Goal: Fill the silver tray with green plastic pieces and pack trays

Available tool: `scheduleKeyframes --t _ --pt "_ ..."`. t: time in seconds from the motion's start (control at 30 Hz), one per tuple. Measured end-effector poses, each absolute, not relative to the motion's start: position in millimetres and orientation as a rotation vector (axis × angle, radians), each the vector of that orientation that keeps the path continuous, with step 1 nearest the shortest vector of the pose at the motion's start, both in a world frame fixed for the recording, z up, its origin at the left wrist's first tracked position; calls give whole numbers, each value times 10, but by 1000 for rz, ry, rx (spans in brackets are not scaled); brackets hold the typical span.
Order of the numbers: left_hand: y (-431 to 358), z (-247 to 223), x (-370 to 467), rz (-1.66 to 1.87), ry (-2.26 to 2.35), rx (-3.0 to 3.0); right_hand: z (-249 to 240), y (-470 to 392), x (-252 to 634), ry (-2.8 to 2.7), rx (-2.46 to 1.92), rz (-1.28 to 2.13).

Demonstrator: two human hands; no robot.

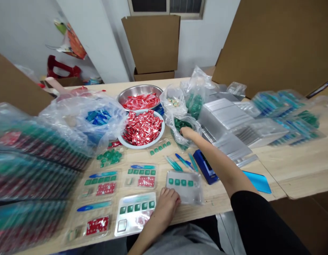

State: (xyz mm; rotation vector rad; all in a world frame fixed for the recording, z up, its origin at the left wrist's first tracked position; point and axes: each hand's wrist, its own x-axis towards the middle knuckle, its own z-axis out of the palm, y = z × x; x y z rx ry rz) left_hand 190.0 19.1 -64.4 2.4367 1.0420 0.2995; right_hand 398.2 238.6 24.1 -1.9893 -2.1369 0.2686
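Observation:
My right hand (187,132) reaches into an open clear bag (198,127) of dark green square pieces (180,123); its fingertips are hidden there. My left hand (166,202), fingers curled, lies at the lower left edge of a clear plastic blister tray (186,194) and appears to hold it. Four green squares (177,182) sit in a row in that tray, with the slot at the row's right end bare. Beside my left wrist, a tray (121,228) carries a full green row. Trays farther left also hold blue-teal pens (96,205) and red patterned packets (97,225).
A bowl of red packets (143,128), a steel bowl (121,95) with red-pink pieces and a bag of blue pieces (99,116) stand behind. Filled trays (31,170) are stacked left, bare trays (222,113) right. A dark blue box (205,166) lies near my right forearm.

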Motion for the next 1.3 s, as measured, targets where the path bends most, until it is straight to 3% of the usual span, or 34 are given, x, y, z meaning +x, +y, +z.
scheduleKeyframes --t 0.3,0.53,0.6,0.7,0.8,0.93,1.3 --pt "196 -620 1888 340 1026 2423 526 2383 4043 -1850 -1867 618" --pt "200 -440 1837 378 983 2334 626 1283 3800 -1561 -1382 912" --pt "213 -250 1791 518 977 2241 606 929 3714 -1263 -1030 1243" --pt "265 132 1720 1033 1048 2035 614 562 3591 -997 -793 1464" --pt "319 499 1702 1339 1103 1969 658 354 3489 -997 -777 1466" --pt "327 752 1780 1254 1025 2217 706 185 3412 -1135 -795 1378" --pt "250 687 1750 1242 1021 2196 705 44 3370 -1201 -817 1360"
